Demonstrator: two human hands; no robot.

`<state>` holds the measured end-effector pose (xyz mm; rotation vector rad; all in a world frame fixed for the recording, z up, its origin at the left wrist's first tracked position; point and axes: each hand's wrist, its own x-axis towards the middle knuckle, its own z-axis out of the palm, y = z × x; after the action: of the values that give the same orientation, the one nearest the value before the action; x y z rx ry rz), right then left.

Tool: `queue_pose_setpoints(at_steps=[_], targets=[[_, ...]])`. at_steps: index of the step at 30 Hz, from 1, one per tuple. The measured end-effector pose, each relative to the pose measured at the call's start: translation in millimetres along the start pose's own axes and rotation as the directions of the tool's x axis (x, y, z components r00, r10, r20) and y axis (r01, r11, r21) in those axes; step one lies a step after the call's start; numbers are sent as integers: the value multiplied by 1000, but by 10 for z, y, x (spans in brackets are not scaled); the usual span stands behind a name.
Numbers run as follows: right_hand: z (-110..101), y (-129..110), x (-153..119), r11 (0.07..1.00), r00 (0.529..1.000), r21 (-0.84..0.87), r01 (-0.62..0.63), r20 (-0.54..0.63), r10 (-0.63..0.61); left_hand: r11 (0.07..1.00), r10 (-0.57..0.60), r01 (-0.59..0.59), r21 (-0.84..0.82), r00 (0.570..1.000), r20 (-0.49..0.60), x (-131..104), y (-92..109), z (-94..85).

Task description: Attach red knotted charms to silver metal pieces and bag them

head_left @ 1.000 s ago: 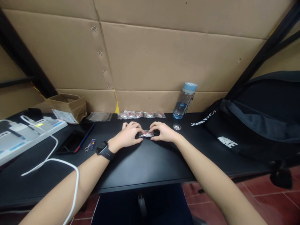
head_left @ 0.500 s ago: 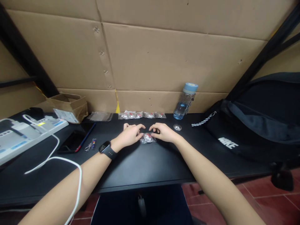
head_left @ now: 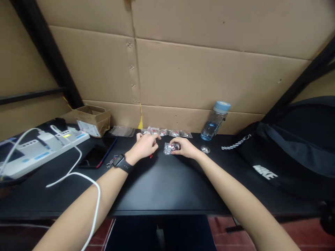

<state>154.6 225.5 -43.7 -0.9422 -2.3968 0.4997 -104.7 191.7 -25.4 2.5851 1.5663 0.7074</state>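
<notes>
My right hand (head_left: 185,147) grips a small clear plastic packet (head_left: 169,149) with a round, shiny silver-and-red piece inside, thumb and fingers on its right side. To its left, apart from the packet, my left hand (head_left: 144,147) is over the black desk with its index finger stretched out. A tiny red bit (head_left: 151,156) shows just under the left hand; whether the hand touches it is unclear. Behind the hands lies a row of similar packets (head_left: 174,133), partly hidden by the left hand. A clear round dome-like piece (head_left: 205,149) rests right of my right hand.
A water bottle (head_left: 215,120) stands behind on the right, near a black backpack (head_left: 282,150). On the left are a power strip (head_left: 49,150) with a white cable, an open cardboard box (head_left: 98,120), flat plastic bags (head_left: 121,131), a phone (head_left: 98,153) and a keychain (head_left: 111,161).
My left hand has come away from the packet. The right hand now holds it, turned sideways. The small red bit has come into sight. The view has shifted slightly.
</notes>
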Motion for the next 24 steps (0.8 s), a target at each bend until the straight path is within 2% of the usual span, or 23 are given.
queue_pose_setpoints(at_steps=[7,9,11,14,18,22,24], targets=[[-132,548,738,984,990,155,-89,-90,104,996,-86,86,3,995,-55,29,-201,-48],[-178,647,934,995,992,33,-93,-83,96,994,-111,111,2,993,-47,30,-273,-71],[-200,693,1055,985,997,-152,-77,-28,73,990,-142,143,1,989,-30,27,-362,-93],[-172,672,1072,928,999,-371,-25,33,40,984,-176,176,8,984,8,21,-496,-95],[-75,560,924,822,998,-568,-39,-60,6,984,-177,177,15,982,71,22,-588,-39],[-14,478,787,825,995,-556,-97,-79,63,982,-191,188,31,976,102,26,-586,-43],[-24,455,720,852,991,-508,-125,-101,85,975,-218,216,54,974,56,18,-600,-105]])
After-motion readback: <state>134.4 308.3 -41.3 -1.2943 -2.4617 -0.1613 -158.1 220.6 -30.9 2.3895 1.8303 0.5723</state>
